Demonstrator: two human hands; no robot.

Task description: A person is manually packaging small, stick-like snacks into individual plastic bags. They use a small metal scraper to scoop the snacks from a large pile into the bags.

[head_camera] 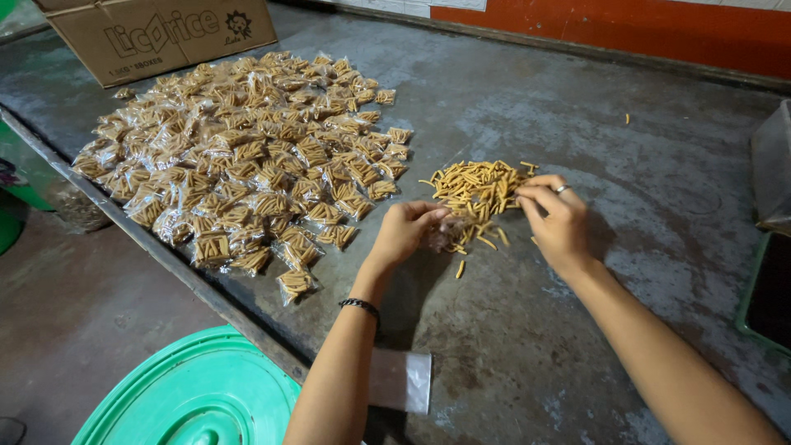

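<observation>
— Grey and scuffed, that desk (527,346), with an orange-red wall band behind it. What sits in the middle of it?

— From the head view, a loose heap of yellow-brown snack sticks (476,188). Take that heap as the landmark. Both hands are at its near edge.

— How do the hands stand?

— The left hand (405,232), with a black bracelet on its wrist, is curled at the heap's near-left corner, fingers pinched on a small clear bag (441,236) with a few sticks in it. The right hand (559,222) wears a ring and rests at the heap's right side, fingers bent narrow and touching the sticks; whether it grips any, I cannot tell.

— And around the heap?

— To its left lies a broad spread of filled clear packets (247,152), many touching one another. Beyond those, far left of the heap, stands a brown cardboard box (156,37). Near the person, well apart from the heap, lies a stack of empty clear bags (400,381), and left of it, below the desk edge, a green round lid (198,395).
</observation>
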